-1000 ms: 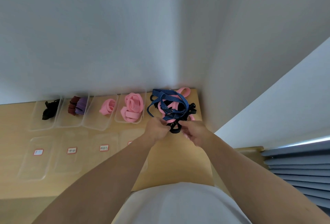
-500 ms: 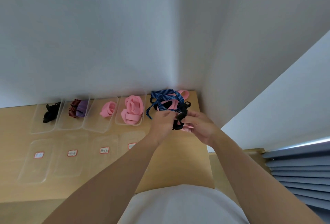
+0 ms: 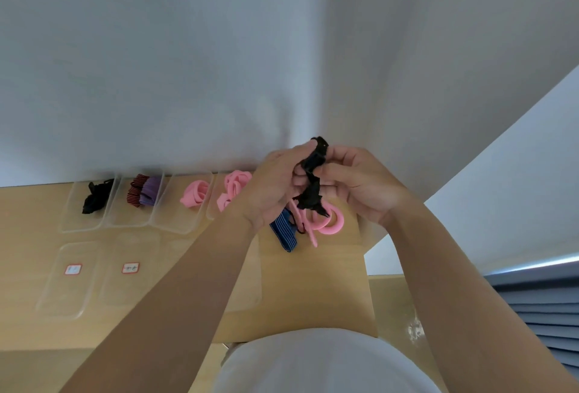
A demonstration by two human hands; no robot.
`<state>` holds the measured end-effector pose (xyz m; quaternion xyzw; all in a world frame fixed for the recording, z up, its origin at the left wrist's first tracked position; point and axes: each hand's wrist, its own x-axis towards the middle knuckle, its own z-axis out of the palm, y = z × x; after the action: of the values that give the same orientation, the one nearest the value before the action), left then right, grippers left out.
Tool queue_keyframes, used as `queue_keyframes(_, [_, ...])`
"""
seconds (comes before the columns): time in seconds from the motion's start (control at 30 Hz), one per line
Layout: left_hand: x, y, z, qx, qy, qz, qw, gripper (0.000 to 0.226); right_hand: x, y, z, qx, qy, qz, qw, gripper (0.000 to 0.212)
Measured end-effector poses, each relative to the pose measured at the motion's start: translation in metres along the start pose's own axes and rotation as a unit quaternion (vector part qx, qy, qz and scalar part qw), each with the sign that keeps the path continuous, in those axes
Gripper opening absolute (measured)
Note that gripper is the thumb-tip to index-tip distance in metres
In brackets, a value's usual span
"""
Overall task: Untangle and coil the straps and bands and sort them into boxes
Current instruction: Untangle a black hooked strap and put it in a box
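Holding the tangle (image 3: 308,204) up between them, the left hand (image 3: 275,187) and right hand (image 3: 357,182) both pinch its black strap (image 3: 316,160) (probably to find the knot); blue band (image 3: 283,231) and pink band (image 3: 326,225) hang below, above the table (image 3: 313,283).

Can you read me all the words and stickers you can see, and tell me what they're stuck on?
Red-bordered white sticker on the leftmost clear plastic lid: too blurred to read.
Red-bordered white sticker on the next clear plastic lid: dark marks, too blurred to read.
No other writing shows.
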<state>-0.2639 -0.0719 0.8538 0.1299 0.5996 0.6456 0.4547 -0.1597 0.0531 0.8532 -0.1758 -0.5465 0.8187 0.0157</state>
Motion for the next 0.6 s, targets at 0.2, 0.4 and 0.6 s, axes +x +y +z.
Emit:
queue_keyframes(0.2, [-0.018,0.032,0.001,0.009,-0.050,0.045,0.998,0.034,-0.004,-0.025,0.016,0.028,-0.008,-0.020,0.999,0.027])
queue_keyframes(0.4, [-0.012,0.035,-0.005,0.032,-0.015,0.030,0.999,0.030,-0.010,-0.026,0.013,-0.011,-0.033,0.009,0.999,0.029])
queue_keyframes(0.6, [-0.011,0.025,-0.007,0.050,-0.041,0.013,0.998,0.052,-0.008,-0.033,0.017,0.009,0.027,-0.025,0.999,0.031])
